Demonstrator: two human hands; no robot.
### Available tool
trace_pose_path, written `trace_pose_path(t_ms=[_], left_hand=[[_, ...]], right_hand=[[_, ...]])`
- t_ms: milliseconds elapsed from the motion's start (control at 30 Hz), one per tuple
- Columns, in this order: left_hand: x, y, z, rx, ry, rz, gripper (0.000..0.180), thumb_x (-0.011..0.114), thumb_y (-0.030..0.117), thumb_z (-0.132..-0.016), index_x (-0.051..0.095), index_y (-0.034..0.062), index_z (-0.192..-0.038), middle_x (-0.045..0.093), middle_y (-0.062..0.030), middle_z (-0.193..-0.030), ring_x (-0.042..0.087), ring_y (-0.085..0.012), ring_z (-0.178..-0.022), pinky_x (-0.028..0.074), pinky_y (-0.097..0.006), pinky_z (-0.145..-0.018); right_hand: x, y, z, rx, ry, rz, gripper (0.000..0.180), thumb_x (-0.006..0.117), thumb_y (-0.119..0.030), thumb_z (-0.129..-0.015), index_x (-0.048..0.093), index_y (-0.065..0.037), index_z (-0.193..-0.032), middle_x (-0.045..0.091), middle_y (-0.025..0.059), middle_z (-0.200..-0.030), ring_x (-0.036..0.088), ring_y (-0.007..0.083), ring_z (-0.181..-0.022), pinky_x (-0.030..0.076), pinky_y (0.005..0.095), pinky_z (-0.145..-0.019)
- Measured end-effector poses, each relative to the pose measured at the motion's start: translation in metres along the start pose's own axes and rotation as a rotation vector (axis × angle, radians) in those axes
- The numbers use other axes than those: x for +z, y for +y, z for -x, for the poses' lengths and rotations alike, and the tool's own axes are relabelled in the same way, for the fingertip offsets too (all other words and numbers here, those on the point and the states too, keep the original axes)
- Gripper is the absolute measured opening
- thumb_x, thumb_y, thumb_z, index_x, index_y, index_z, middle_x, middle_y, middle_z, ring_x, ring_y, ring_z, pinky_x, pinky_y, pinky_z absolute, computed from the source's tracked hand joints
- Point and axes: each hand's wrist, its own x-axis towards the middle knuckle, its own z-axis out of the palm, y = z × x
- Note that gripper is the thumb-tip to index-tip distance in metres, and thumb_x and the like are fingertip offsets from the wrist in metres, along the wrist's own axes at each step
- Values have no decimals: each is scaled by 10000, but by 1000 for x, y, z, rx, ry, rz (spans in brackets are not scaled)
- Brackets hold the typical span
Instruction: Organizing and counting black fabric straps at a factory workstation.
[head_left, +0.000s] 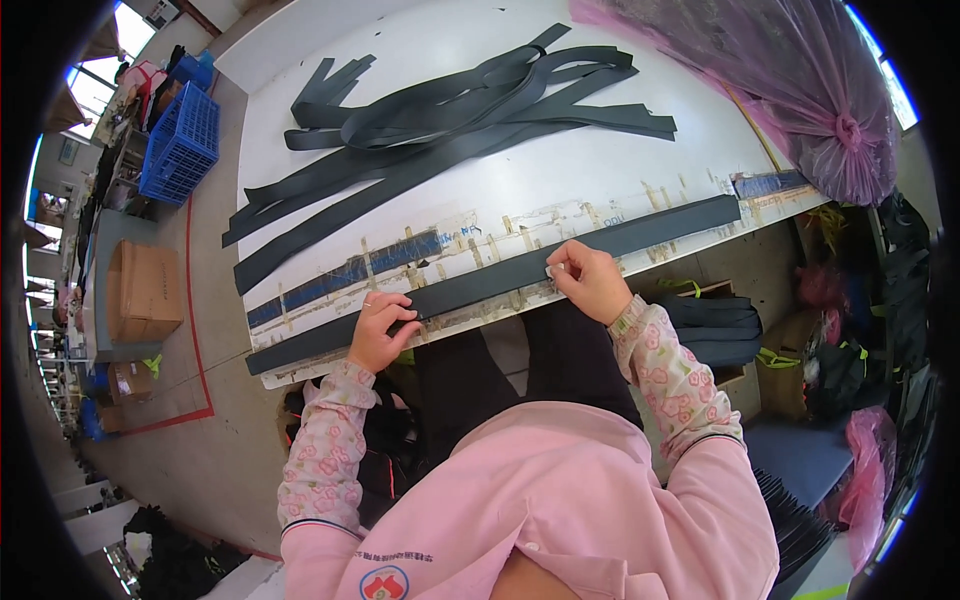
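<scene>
A long dark grey fabric strip [480, 283] lies flat along the near edge of the white table [640, 165]. At its lower edge, left of the middle, my left hand [378, 332] has its fingers curled on the strip, the thumb close to them. Further right, my right hand [590, 280] is closed in a pinch over the same strip. A small whitish piece shows at its fingertips, too small to name. Beyond the strip lies a loose pile of similar dark strips [430, 135], some looped over one another.
Worn tape and blue marks line the table's near edge. A pink plastic bag [800, 90] covers the far right corner. Folded dark strips [712, 328] sit below the table at right. At left stand a blue crate [182, 142] and a cardboard box [145, 292].
</scene>
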Motion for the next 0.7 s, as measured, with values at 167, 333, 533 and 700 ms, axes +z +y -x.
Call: trace_pose_path(t_ms=[167,333,533,700], left_hand=[[-1,3,-2,-43,3,12,201,831,43,-716,687,54,-856,669,-78,-1022,585,-302,-956,481,-391,-846],[-1,4,-2,-34,4,-13,202,832,40,-712,690,55,-856,671,-81,-1022,588,-304,-955,482,-390,-842],[-3,4,0,-41,2,-24,205,834,41,-712,690,56,-857,673,-81,-1022,592,-299,-956,484,-390,-837],[1,3,-3,-50,3,-12,181,832,59,-727,699,48,-848,677,-94,-1020,605,-294,-967,482,-389,-865]], right_hand=[[-12,6,0,14,12,30,98,683,-78,-853,665,-17,-928,632,85,-666,609,190,-592,494,332,-591],[-9,4,2,-38,-12,68,64,674,-61,-838,663,-14,-879,662,114,-672,651,274,-604,503,356,-577],[-1,9,1,-96,35,154,48,671,-95,-843,648,-64,-872,630,84,-619,636,294,-630,508,396,-750],[0,12,2,-110,44,234,28,638,-109,-857,642,-95,-881,631,60,-620,631,291,-639,465,419,-896]])
